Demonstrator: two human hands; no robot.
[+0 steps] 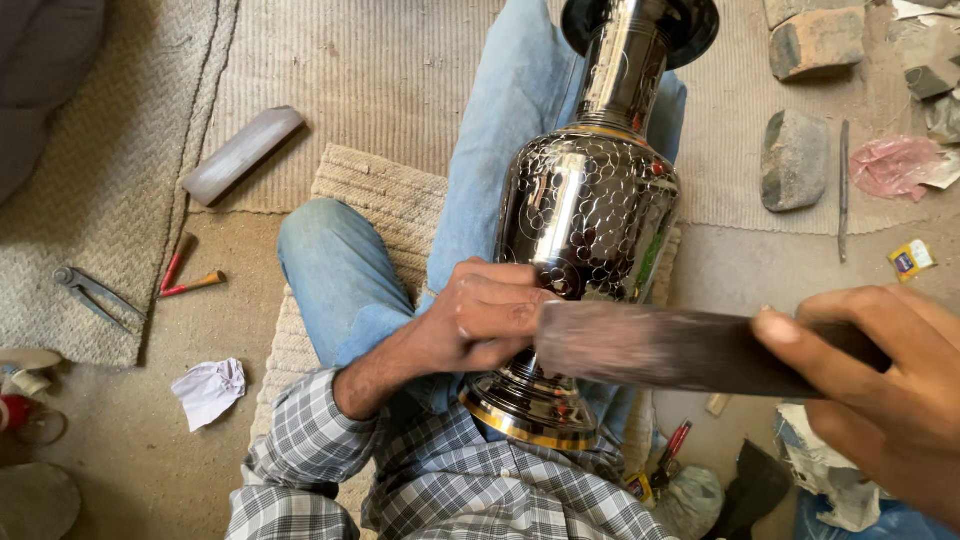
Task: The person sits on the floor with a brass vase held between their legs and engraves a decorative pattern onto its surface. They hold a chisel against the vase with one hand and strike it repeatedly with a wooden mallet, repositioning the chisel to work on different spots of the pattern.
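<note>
- We sit on the floor with a dark engraved metal vase lying along our lap, its gold-rimmed base toward our checked shirt and its flared mouth pointing away.
- Our left hand is clenched at the vase's narrow waist, just above the base; it seems to pinch a small tool against the metal, though the tool itself is hidden, so we cannot tell what it is.
- Our right hand is closed around the handle end of a long dark mallet, whose blurred head sits right beside the left knuckles.
- The blur suggests the mallet is swinging; we judge that a stroke landing a little off could hit the left fingers instead of the tool.
- The vase rests only on our jeans and under one hand; a hard blow could roll it sideways and let the tool skid across the engraved pattern.
- A strike that is too heavy could dent the thin wall at the waist.
- On the mat to our left lie pliers, two red-handled tools, a pale block and a crumpled white rag, all well apart from the hands.
- To the right sit stones, a thin metal rod and a pink wrapper.
</note>
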